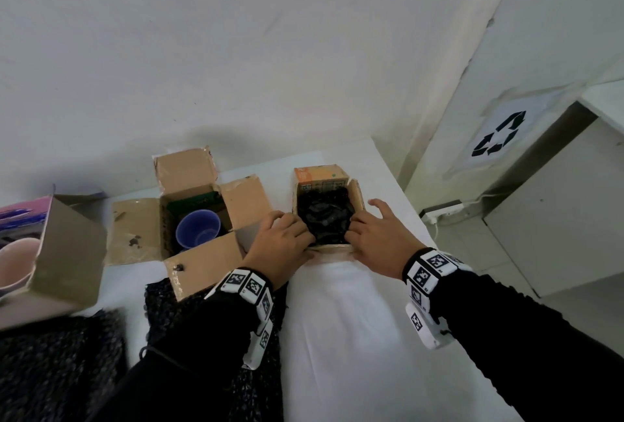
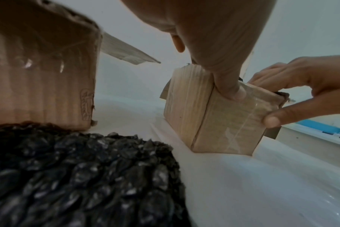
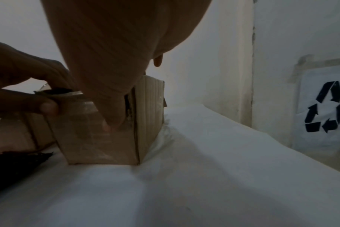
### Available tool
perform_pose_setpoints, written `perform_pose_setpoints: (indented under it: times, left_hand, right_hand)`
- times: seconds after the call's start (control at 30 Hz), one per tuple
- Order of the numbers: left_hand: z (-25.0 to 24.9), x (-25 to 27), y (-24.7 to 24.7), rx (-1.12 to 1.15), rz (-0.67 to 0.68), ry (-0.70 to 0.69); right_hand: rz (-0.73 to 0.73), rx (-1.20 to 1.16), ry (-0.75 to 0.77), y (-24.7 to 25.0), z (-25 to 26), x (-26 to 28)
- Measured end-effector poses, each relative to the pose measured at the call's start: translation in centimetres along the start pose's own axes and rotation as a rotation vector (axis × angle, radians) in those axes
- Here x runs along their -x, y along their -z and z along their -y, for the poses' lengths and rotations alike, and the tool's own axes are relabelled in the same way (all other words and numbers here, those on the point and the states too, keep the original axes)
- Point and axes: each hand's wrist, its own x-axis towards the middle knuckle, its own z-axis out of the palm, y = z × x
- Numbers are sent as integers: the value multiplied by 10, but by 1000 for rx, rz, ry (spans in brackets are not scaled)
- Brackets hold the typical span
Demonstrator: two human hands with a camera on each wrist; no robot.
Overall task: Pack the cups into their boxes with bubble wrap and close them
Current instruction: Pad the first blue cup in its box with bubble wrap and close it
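Observation:
A small cardboard box (image 1: 357, 197) stands open on the white table, filled with crumpled black bubble wrap (image 1: 324, 219); any cup under it is hidden. My left hand (image 1: 287, 236) grips its near left corner, thumb (image 2: 230, 87) on the front face and fingers curled over the rim onto the wrap. At the near right corner my right hand (image 1: 364, 232) holds the same way, thumb (image 3: 111, 115) on the front and index finger stretched along the right wall. A bigger open box (image 1: 135, 229) to the left holds a blue cup (image 1: 197, 229).
At the far left a third box (image 1: 67, 253) lies tilted with a pink cup (image 1: 13, 263) in its mouth. Black bubble wrap sheets (image 1: 60, 364) cover the near left of the table (image 1: 354, 320). A recycling sign (image 1: 499, 134) hangs on the right wall.

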Motion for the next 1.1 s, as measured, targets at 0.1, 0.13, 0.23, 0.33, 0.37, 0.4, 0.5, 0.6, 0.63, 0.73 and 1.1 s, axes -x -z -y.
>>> perform_pose_setpoints:
  times: [0.1,0.13,0.23,0.33,0.37,0.4,0.5,0.6,0.63,0.73,1.1]
  left_hand:
    - [-4,4,4,-92,21,107]
    - [-4,5,6,-124,27,138]
    - [0,7,13,-193,59,181]
    - [5,7,18,-188,122,205]
    - [5,9,19,-170,147,220]
    - [5,11,19,-152,171,239]
    - [4,15,18,-126,242,269]
    - [6,12,19,-134,276,267]
    - [6,10,20,-136,279,259]
    - [5,1,25,-150,313,254]
    - [4,-18,27,-191,392,276]
  right_hand:
    - [75,12,-32,11,7,-7]
    - [122,-13,-36,19,9,-10]
    - [187,-273,-128,44,7,-28]
    - [49,-457,-198,48,2,-48]
    - [63,-453,-192,45,1,-56]
    - [102,-444,-173,40,3,-63]
    - [180,-446,-113,25,7,-79]
    - [194,-430,-131,20,8,-87]
    - [185,-419,-142,20,8,-89]
    - [158,-319,-145,17,8,-92]
    - [189,-331,-243,5,16,-85]
